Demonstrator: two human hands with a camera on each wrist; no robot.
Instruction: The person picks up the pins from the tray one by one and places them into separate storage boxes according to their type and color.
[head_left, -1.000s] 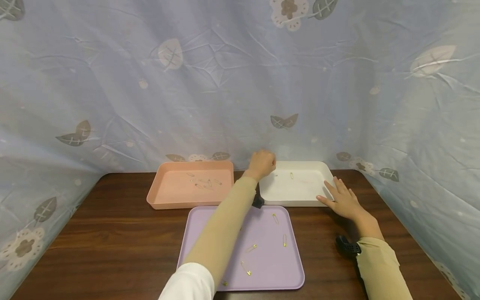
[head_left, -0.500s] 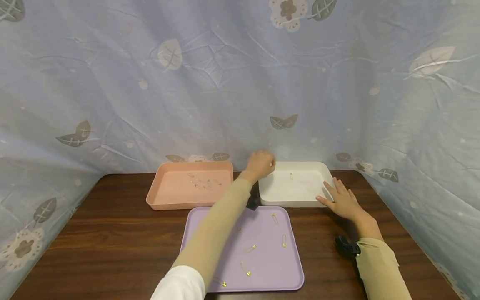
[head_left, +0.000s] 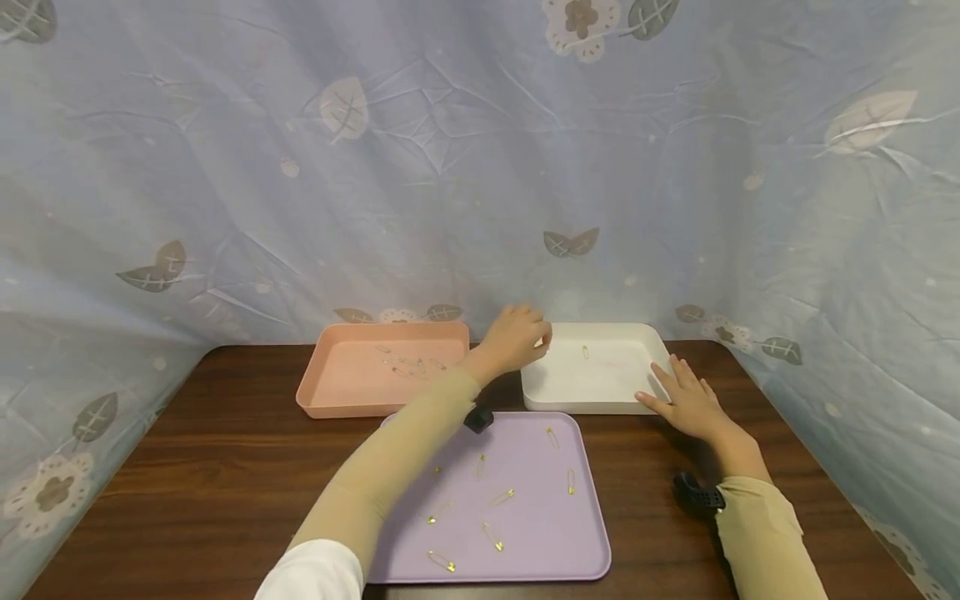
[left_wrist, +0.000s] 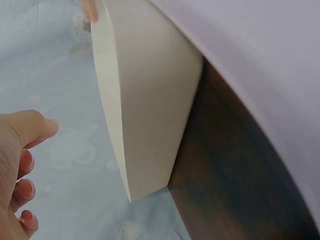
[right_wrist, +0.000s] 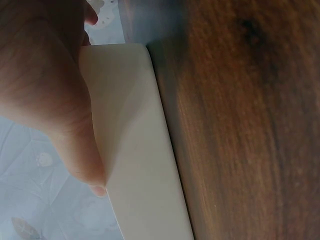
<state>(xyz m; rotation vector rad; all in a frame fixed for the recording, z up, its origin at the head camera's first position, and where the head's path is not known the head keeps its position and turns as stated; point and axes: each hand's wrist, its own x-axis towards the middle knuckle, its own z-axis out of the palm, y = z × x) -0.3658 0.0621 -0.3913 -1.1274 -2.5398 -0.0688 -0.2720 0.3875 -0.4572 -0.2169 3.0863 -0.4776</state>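
Observation:
My left hand [head_left: 513, 340] hovers by the left end of the white tray [head_left: 600, 408], its fingers loosely curled. In the left wrist view the thumb [left_wrist: 40, 129] stands apart from the fingers, and nothing shows between them. My right hand [head_left: 688, 398] rests spread on the white tray's right edge, with its thumb [right_wrist: 82, 160] at the rim in the right wrist view. One gold safety pin [head_left: 586, 352] lies in the white tray. Several more gold safety pins, such as one near the front [head_left: 441, 561], lie scattered over the lavender tray [head_left: 547, 575].
A pink tray [head_left: 337, 392] holding several silvery safety pins [head_left: 408, 362] stands at the back left. All three trays sit on a dark wood table [head_left: 225, 467]. A patterned curtain [head_left: 450, 167] hangs directly behind them. The left forearm [head_left: 397, 450] crosses above the lavender tray.
My left forearm has swung leftward, uncovering more safety pins on the lavender tray. The left hand has turned and its fingers look looser. My right hand has stayed in place.

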